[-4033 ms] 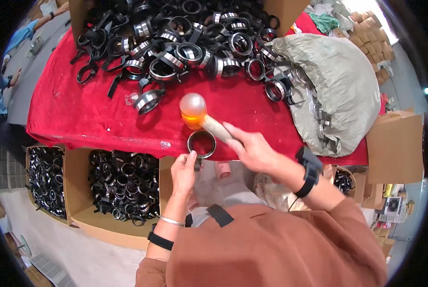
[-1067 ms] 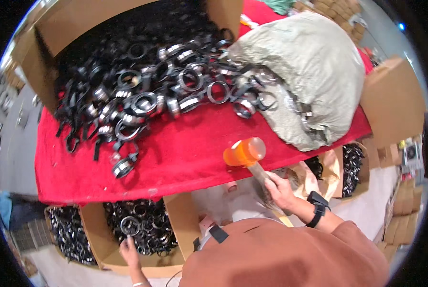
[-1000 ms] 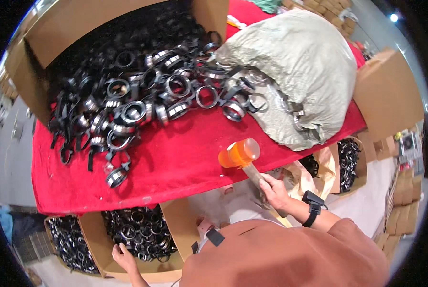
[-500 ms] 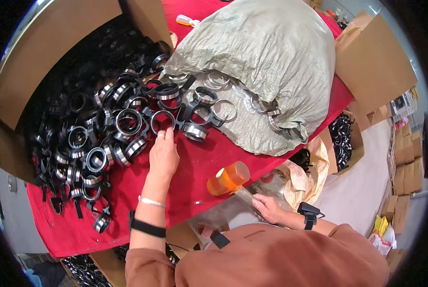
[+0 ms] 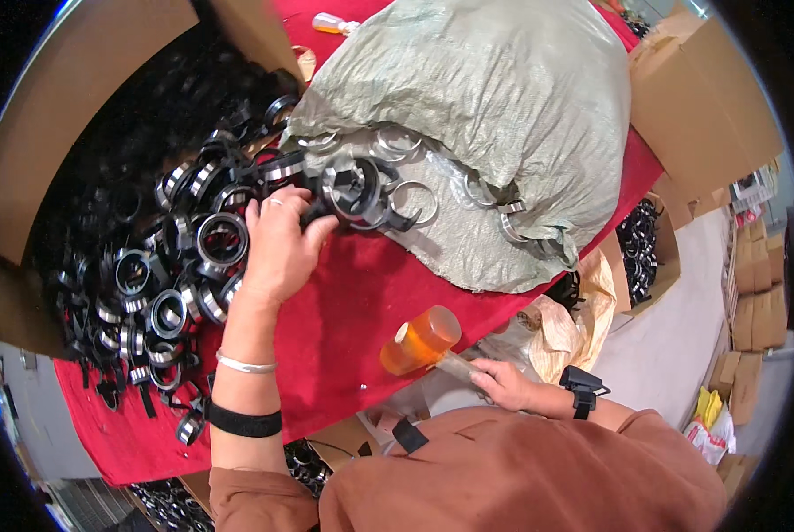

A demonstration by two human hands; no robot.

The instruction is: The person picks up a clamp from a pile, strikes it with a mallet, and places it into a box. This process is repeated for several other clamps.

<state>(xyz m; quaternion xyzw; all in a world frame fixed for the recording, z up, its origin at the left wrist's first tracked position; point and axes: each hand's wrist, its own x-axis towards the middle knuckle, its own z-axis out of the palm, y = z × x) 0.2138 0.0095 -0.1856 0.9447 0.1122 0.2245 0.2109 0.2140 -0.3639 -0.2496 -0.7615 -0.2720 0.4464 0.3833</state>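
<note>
The left hand (image 5: pixel 277 244) closes its fingers on a black metal ring (image 5: pixel 319 209) at the pile's edge on the red cloth (image 5: pixel 344 310). The right hand (image 5: pixel 503 383) grips an orange mallet (image 5: pixel 421 340). The cardboard box (image 5: pixel 86 106) spills rings (image 5: pixel 162 301); the grey sack (image 5: pixel 494 124) half hides more. Boxes below the table are cut off.

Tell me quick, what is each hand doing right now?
Left hand: fingers curled on a black ring part at the edge of the pile.
Right hand: closed around the handle of the orange mallet.
</note>
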